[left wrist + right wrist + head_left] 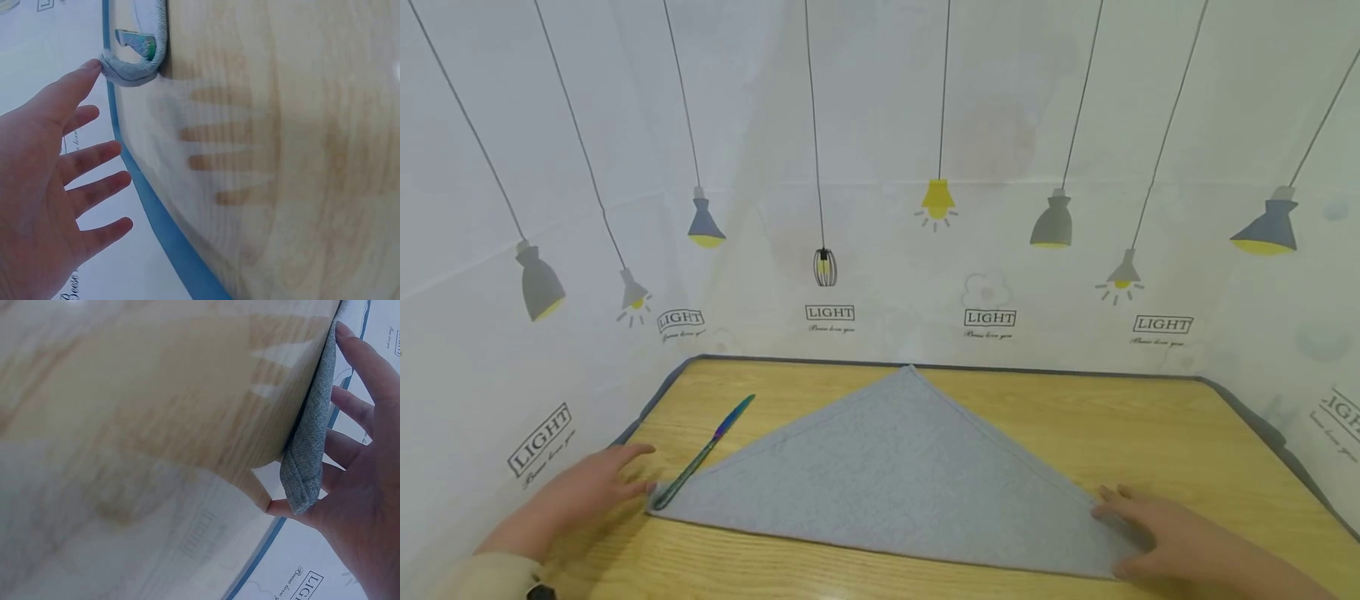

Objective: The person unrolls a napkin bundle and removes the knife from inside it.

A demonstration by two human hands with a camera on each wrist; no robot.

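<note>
A grey cloth (895,467) lies on the table as a triangle, its peak at the far edge. A shiny blue-green table knife (703,454) slants across its left corner, handle end on the cloth and blade pointing away over the wood. In the left wrist view that corner (128,74) curls up around the handle end. My left hand (597,486) has spread fingers, its thumb tip at the curled corner. At the other end, my right hand (1161,533) lies with fingers spread and extended along the cloth's right corner (303,478), touching it.
The wooden table (1112,425) has a dark blue edge band. A white sheet (880,275) printed with hanging lamps stands around its back and sides. Reflections of the hands show on the glossy tabletop.
</note>
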